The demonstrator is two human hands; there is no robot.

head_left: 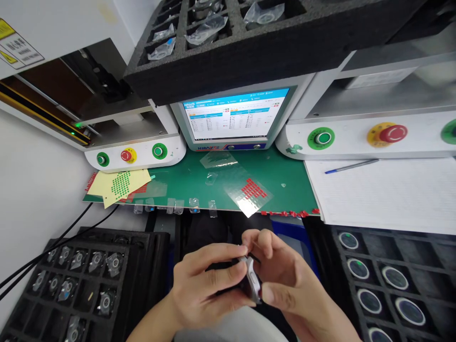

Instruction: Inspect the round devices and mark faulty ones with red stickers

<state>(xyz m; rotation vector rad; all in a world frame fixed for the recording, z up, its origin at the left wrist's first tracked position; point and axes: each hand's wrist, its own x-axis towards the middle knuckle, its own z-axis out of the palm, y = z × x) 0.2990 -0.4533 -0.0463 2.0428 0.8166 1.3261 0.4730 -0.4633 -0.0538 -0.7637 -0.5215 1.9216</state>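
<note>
My left hand [210,280] grips a silver and black smartwatch case [253,280] between its thumb and fingers, over my lap. The case is tilted edge-up, so an oval side button faces me. My right hand [285,275] holds the same case from the other side, with its thumb at the lower edge and its fingers curled near the top. The fingers cover much of the case, and its faces are hidden.
A black foam tray [89,289] at left holds film-wrapped watch parts. Another foam tray [388,256] at right holds round watch faces. A foam tray [228,71] overhangs the monitor [235,118]. The green bench [178,178] carries sticker sheets [253,189]; paper [384,194] and a pen [351,166] lie right.
</note>
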